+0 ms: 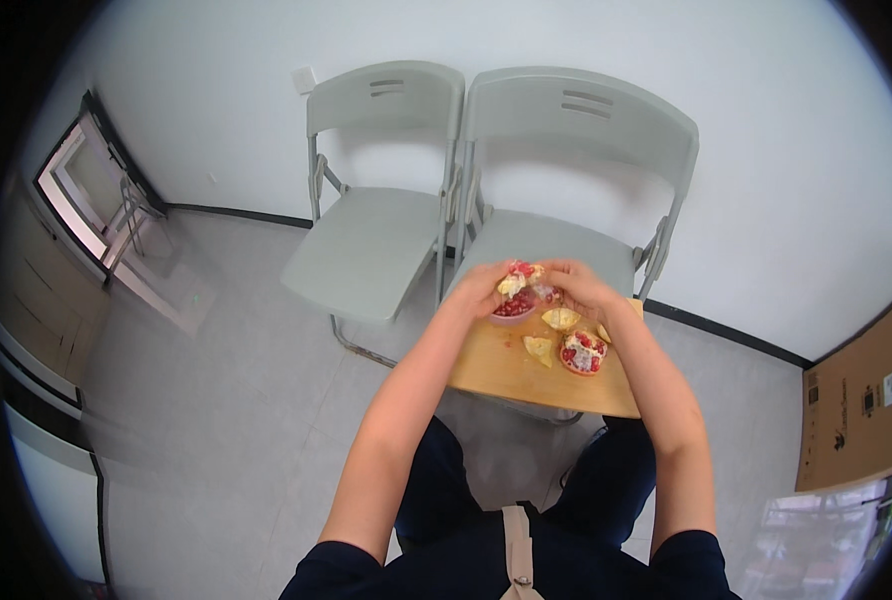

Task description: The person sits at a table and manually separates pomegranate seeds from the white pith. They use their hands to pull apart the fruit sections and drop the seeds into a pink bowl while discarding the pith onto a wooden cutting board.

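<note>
My left hand (483, 289) grips a broken pomegranate piece (517, 280) with red seeds and pale membrane, above a pink-rimmed bowl (513, 318) of loose red seeds. At the piece's right side is my right hand (575, 286), slightly blurred, its fingers curled around a second bit of pomegranate (547, 292). An opened pomegranate portion (584, 353) lies on the wooden board (491, 367), seeds showing. Yellowish peel pieces (539, 349) lie beside it, and one more is partly hidden by my right forearm.
Two grey folding chairs (374, 240) stand against the wall; the board rests over the right chair's seat (543, 232). A large cardboard box (862, 397) leans by the wall at the right. Beyond the tiled floor, another chair (136, 210) stands near a doorway at the left.
</note>
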A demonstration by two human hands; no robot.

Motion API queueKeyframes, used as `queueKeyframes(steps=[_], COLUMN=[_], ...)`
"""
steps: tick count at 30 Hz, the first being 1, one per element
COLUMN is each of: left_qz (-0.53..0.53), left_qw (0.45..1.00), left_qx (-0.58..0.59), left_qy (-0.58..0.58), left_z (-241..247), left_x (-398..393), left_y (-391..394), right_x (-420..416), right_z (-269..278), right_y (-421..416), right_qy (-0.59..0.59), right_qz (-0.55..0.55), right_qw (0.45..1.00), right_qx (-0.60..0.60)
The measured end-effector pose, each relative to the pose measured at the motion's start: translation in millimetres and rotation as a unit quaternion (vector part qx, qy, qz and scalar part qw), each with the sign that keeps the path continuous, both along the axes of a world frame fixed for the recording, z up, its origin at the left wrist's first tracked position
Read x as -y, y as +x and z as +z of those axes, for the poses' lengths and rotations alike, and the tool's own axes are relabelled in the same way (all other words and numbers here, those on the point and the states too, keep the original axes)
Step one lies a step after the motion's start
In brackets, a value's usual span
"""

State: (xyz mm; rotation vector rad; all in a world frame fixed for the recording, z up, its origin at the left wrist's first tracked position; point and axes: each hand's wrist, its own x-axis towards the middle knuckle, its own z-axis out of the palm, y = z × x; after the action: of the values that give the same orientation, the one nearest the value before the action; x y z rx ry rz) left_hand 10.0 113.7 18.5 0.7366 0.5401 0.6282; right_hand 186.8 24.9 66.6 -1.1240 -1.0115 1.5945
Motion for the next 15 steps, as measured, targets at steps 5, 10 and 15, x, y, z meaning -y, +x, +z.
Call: queueKeyframes(steps=[5, 10, 15], left_qz=[0.090, 0.210, 0.260], left_qw=[0.989, 0.910, 0.848], left_qx=[-0.085, -0.232, -0.234], left_qy=[0.075, 0.271, 0.398], left_z=[-14, 5, 23], left_x=[-13, 11, 43], left_y=[8, 11, -14], right_x=[-10, -4, 10], right_z=[-5, -1, 1], right_y=[-8, 6, -1], right_qy=[0.030, 0.005, -0.003], right_qz=[-0.043, -0.067, -0.079], right_qw=[0.984, 0.981, 0.991], right_qx=[0.172, 0.184, 0.113])
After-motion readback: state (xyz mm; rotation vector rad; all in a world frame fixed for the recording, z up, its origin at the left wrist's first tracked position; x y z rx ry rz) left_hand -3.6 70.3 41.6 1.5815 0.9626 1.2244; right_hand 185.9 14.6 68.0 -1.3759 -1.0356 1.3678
